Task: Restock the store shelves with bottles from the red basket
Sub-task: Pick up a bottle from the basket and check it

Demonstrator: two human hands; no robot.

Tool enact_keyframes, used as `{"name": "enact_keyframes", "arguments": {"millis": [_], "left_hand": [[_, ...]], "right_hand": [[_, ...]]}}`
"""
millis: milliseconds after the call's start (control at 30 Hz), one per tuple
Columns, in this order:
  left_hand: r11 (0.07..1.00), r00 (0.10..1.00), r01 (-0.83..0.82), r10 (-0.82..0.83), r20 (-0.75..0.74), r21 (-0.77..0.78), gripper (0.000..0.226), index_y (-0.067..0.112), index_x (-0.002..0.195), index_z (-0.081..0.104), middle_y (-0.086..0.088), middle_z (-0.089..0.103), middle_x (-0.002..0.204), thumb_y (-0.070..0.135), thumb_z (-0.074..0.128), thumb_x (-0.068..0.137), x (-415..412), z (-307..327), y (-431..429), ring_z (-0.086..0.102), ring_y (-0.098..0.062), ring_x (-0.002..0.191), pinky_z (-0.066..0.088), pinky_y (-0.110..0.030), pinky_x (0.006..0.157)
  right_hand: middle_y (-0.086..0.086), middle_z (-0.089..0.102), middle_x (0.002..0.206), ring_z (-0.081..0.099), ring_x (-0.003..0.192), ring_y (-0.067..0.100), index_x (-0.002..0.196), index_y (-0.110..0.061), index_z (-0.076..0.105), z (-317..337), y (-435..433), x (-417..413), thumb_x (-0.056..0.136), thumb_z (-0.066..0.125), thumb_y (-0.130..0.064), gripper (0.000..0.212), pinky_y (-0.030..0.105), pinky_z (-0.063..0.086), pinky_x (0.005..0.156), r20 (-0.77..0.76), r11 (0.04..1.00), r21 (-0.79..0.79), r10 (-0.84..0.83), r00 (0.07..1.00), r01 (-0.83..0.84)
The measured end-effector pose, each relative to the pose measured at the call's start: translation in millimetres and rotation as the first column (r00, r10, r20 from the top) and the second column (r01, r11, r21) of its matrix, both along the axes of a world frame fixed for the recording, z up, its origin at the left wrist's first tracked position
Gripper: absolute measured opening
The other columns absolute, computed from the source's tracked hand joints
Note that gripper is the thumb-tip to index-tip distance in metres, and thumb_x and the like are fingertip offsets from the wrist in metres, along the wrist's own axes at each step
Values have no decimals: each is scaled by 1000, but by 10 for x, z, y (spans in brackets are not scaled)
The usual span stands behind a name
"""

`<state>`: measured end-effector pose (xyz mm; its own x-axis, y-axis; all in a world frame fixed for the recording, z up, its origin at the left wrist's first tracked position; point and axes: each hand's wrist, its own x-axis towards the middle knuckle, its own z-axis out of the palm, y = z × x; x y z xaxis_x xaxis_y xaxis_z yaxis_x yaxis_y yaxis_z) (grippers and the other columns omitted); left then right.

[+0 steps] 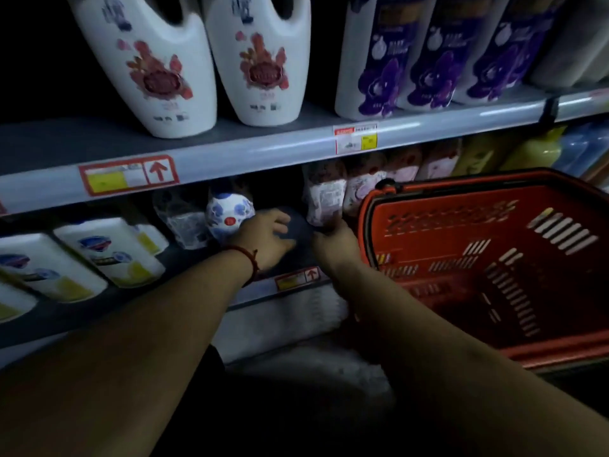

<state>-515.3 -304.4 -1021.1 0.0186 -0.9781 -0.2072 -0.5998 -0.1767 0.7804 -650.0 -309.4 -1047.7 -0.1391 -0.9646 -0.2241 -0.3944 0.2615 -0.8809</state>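
Both arms are in at the lower shelf, dead centre of the view. The left hand, red cord at the wrist, has its fingers curled over the top of a dark bottle, which sits on that shelf in the gap between a blue-and-white jar at nine o'clock of it and a row of pink pouches at two o'clock. It is dim in there, and "bottle" is my best reading of that dark rounded shape. The right hand comes up against its three o'clock side, right under the nearest pouch; its fingertips are hidden, so I cannot tell whether it grasps the bottle, steadies the pouch or only touches. Over at three o'clock the red basket hangs tilted toward us, and every part of its inside that shows is bare mesh, though the near corner is behind the forearm. So this looks like the closing stage: one bottle being seated, then only nudging it into line with its neighbours. Up at twelve o'clock the upper shelf stands stocked with white jugs and purple bottles.
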Motion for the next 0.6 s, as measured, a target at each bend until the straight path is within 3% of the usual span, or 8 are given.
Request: {"name": "enact_keyframes", "arguments": {"millis": [167,233,300,400,500,600], "left_hand": [[996,997,-82,82,6,15,41,6,121,59,-12,68,112,10,73,84,-13,-534,-373,64,-28,106,50,-41,98],[994,994,-110,110,9,-15,39,10,123,58,-8,69,113,27,67,90,-45,-741,-511,65,-25,104,50,-40,98],[983,986,-167,166,-24,-73,41,12,122,58,-7,70,113,40,56,93,-92,-884,-673,66,-24,103,51,-40,98],[984,987,-161,158,-38,-75,37,8,132,52,1,64,115,24,55,98,-175,-981,-887,60,-14,104,44,-20,92],[986,986,-147,139,-96,-75,42,9,137,47,-4,60,127,16,56,97,-237,-1103,-1099,58,-16,112,43,-21,91],[989,979,-137,126,-161,-59,49,10,144,40,-6,51,142,7,53,97,-272,-1243,-1233,53,-17,124,41,-23,94]], "right_hand": [[20,60,123,57,116,33,121,5,53,-408,-304,139,90,51,3,31,43,41,106,344,953,79,-301,889,292],[11,55,113,53,105,23,110,-6,49,-547,-425,107,93,48,-3,17,31,41,96,316,964,109,-264,911,241],[12,57,102,51,95,19,103,-5,54,-641,-517,25,86,53,-6,18,30,41,83,267,977,48,-215,939,210],[13,65,92,57,84,18,102,5,64,-688,-602,-46,82,57,5,21,21,41,69,83,993,-51,-103,991,108],[11,69,100,64,94,24,108,-2,61,-688,-690,-8,81,59,2,28,27,49,77,3,991,-89,-95,995,95],[10,64,104,61,99,24,114,-2,55,-844,-849,46,85,55,2,30,29,46,87,81,962,-107,-243,967,251]]}}
